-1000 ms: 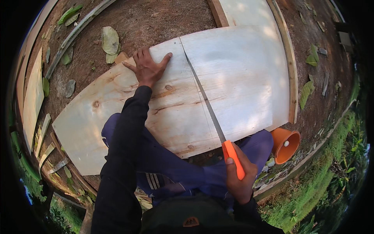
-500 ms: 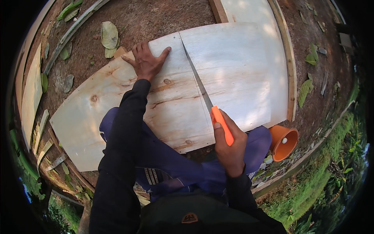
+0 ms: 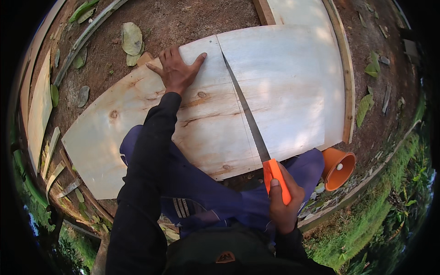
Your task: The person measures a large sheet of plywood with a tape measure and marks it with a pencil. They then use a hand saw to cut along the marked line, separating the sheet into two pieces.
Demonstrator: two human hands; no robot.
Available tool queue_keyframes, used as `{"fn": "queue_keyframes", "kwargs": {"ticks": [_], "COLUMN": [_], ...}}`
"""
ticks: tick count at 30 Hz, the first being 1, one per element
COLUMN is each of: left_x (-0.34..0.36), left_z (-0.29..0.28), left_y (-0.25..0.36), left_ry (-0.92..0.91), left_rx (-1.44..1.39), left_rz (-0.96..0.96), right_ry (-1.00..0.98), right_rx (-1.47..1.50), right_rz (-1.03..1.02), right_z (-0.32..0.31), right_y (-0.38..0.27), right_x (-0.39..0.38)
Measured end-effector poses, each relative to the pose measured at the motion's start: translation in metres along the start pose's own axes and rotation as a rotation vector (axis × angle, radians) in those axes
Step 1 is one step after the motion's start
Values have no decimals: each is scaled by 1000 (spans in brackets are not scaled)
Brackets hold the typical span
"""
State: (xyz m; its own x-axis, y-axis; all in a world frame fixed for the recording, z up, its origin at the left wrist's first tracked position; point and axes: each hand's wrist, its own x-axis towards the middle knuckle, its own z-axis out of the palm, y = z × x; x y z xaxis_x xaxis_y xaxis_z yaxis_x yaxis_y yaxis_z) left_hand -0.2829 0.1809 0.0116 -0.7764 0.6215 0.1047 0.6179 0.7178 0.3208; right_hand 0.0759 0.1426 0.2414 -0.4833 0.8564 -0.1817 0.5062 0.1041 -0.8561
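Note:
A wide sheet of plywood [image 3: 284, 82] lies across in front of me and over my legs, with a pencil line running from its far edge to its near edge. My right hand [image 3: 288, 201] is closed round the orange handle of a hand saw [image 3: 251, 120]. The blade lies along the line, its tip in a thin cut near the far edge. My left hand [image 3: 178, 68] presses down on the sheet near the far edge, left of the cut, with fingers spread and some curling over that edge.
A wooden batten [image 3: 344, 68] and a pale board run under and beyond the sheet's right side. An orange bucket [image 3: 339, 169] lies tipped by my right knee, a white round thing inside. Wood offcuts [image 3: 56, 176] lie at the left; leaves [image 3: 132, 39] dot the brown ground.
My right hand has drawn the saw back toward me and slightly right, so more of the blade shows. My left hand stays at the same spot on the sheet; the view has shifted slightly.

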Motion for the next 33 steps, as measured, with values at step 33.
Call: {"fn": "queue_keyframes", "kwargs": {"ticks": [33], "left_x": [-3], "left_z": [-3], "left_y": [5], "left_ry": [-37], "left_rx": [28], "left_rz": [-9], "right_ry": [-51], "right_rx": [4], "right_rz": [203], "right_z": [19], "right_y": [-12], "right_x": [23]}}
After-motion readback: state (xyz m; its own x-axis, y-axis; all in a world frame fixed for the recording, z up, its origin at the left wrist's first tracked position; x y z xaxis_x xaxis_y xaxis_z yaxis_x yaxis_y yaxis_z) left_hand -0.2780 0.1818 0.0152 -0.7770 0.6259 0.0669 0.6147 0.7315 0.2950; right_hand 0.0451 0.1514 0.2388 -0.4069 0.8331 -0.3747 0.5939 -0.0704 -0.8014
